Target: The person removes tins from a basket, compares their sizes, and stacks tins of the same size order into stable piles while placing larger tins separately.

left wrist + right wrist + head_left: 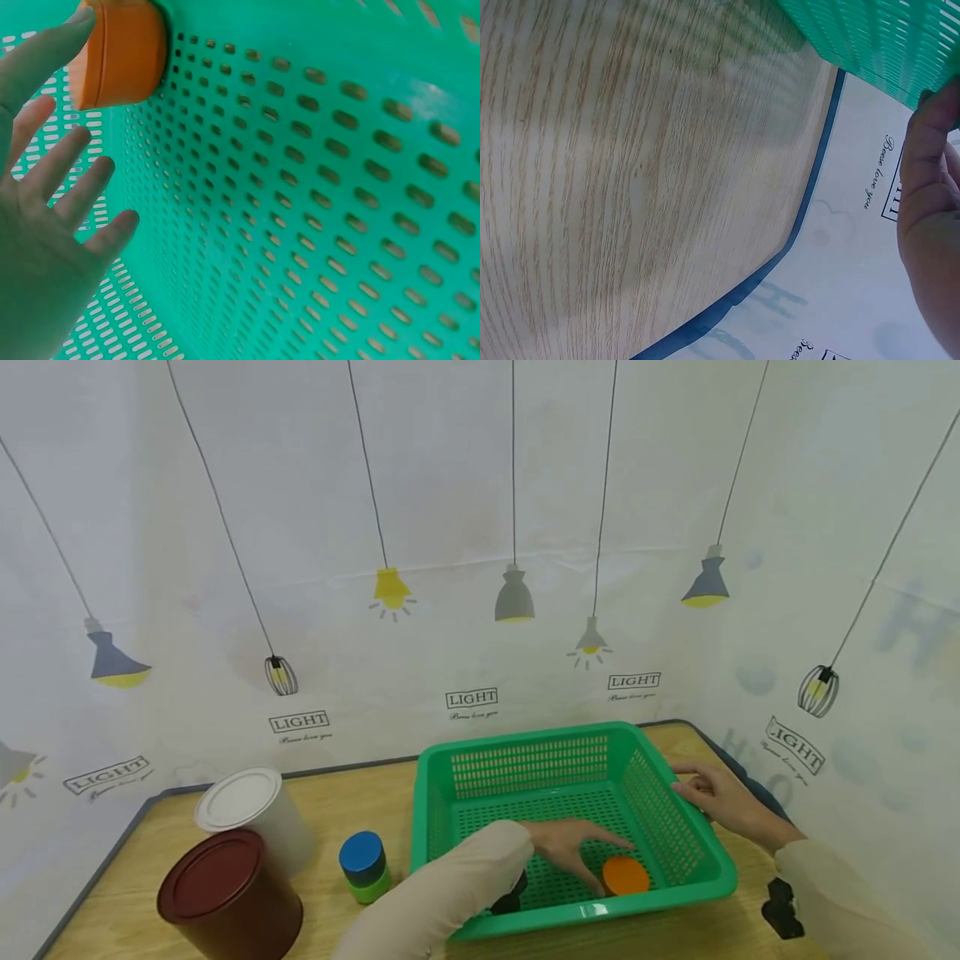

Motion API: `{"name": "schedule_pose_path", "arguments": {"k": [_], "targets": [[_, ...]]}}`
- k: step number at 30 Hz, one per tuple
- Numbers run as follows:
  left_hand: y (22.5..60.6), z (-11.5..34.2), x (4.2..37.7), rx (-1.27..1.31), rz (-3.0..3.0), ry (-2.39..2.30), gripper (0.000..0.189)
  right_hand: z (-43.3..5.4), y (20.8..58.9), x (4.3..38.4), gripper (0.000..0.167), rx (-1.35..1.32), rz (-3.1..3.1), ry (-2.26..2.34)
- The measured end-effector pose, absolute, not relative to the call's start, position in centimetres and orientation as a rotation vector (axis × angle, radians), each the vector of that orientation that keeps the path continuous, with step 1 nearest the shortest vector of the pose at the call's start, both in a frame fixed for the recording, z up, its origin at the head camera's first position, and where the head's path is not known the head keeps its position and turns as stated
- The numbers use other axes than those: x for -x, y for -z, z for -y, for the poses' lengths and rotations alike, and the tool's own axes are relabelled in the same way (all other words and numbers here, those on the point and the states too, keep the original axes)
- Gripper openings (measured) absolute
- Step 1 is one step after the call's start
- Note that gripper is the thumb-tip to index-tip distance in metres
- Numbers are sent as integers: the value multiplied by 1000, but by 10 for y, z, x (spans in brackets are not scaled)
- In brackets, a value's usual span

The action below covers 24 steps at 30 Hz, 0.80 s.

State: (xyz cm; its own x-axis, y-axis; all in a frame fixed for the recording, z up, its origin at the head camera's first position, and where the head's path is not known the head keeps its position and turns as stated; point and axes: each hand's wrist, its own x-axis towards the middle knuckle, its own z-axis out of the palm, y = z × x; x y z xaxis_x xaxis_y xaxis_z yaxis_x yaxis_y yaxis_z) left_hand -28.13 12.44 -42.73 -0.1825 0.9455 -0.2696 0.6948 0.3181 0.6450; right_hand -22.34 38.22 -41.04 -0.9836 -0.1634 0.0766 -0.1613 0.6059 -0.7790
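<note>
A green plastic basket [573,902] with slotted walls stands on the table. Inside, toward its near right corner, is a round orange container [626,876]; its lid seam shows in the left wrist view. My left hand [566,847] reaches into the basket with fingers spread beside this container. In the left wrist view the thumb of the left hand [52,217] overlaps the container's edge, and the other fingers are apart from it. My right hand [716,797] grips the basket's right rim, fingers bent at the edge; in the right wrist view they are partly cut off.
Left of the basket stands a small jar with a blue lid [362,857] and green base. Farther left are a dark red can [225,893] and a white can [258,818] behind it. A printed white curtain [450,635] surrounds the wooden table [337,802].
</note>
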Motion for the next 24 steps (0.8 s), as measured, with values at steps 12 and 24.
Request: {"name": "schedule_pose_path", "arguments": {"k": [12,24], "targets": [[432,-126,282,-1379,-1909,-585,61,-384,411,225,50,240,-2786,1389],[433,-120,282,-1262,-1988,-671,50,-384,411,223,48,267,-2803,1365]]}}
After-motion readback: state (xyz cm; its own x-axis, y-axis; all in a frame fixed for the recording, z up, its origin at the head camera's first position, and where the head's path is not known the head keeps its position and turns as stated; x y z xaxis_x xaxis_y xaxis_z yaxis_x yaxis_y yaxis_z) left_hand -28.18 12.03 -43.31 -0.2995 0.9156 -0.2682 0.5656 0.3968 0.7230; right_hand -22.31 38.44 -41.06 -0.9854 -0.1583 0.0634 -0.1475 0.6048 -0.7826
